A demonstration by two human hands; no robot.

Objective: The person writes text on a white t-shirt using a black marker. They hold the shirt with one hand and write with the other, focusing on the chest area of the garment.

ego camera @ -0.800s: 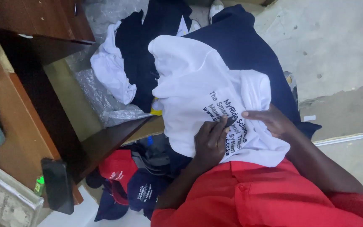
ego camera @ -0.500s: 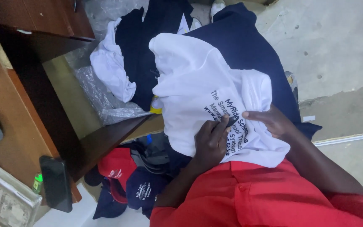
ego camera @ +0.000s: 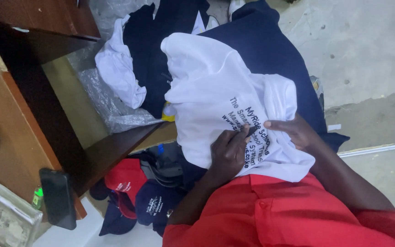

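Note:
A white T-shirt (ego camera: 211,87) with dark printed lettering lies over my lap on top of a navy garment (ego camera: 270,50). My left hand (ego camera: 227,153) rests on the printed area, its fingertips pinched together at the lettering around a small dark bit that I cannot make out. Just to its right, my right hand (ego camera: 298,132) holds the shirt beside the print, one finger stretched toward the left hand. The cloth bunches up above it. I wear a red shirt (ego camera: 275,215).
A brown wooden desk (ego camera: 19,137) stands at the left with a black phone (ego camera: 58,196) on its edge. Crumpled white cloth (ego camera: 120,73), dark clothes and clear plastic (ego camera: 110,110) lie behind it. Red and navy caps (ego camera: 138,192) sit below. Concrete floor (ego camera: 362,55) spreads to the right.
Both hands stay on the printed area of the white T-shirt. The left fingertips have shifted slightly along the lettering. Nothing else has moved.

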